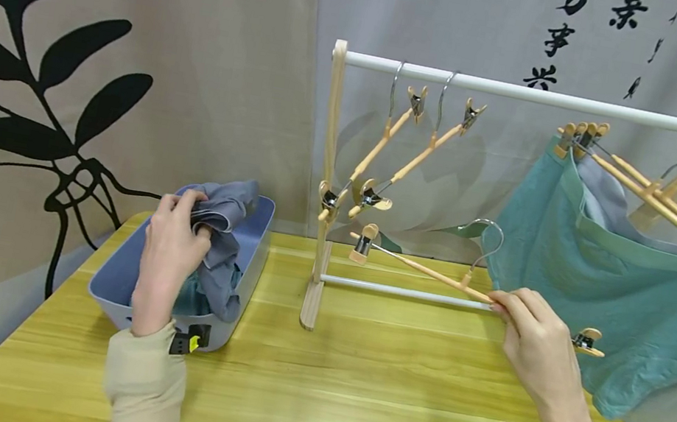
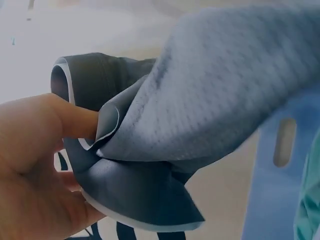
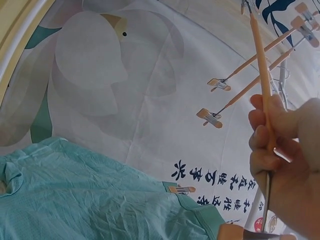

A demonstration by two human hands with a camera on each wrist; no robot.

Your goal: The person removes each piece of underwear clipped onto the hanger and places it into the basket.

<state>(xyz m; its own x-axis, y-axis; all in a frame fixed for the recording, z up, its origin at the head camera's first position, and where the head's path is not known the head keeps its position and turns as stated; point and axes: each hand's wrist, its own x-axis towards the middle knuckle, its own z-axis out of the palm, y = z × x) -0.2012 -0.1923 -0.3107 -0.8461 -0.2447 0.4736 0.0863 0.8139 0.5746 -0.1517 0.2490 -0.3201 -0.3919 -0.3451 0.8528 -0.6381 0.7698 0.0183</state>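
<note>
My left hand (image 1: 170, 250) grips a bunched grey-blue garment (image 1: 231, 212) over a blue plastic basket (image 1: 262, 228). In the left wrist view, the thumb pinches a folded edge of that garment (image 2: 215, 90). Below it, a teal cloth (image 1: 193, 295) lies inside the basket. At the right, my right hand (image 1: 535, 341) holds a wooden clip hanger (image 1: 423, 266) by its bar, off the rack, its metal hook pointing up. One clip (image 1: 363, 243) shows at the hanger's left end and another (image 1: 587, 342) beyond the hand. The right wrist view shows fingers wrapped round the bar (image 3: 261, 55).
A small rack with a white top rail (image 1: 533, 94) stands on the wooden table (image 1: 346, 406). Two bare clip hangers (image 1: 384, 140) hang at its left. Teal shorts (image 1: 634, 290) and a paler garment hang from hangers at its right. A patterned cloth backdrop (image 1: 234, 74) is behind.
</note>
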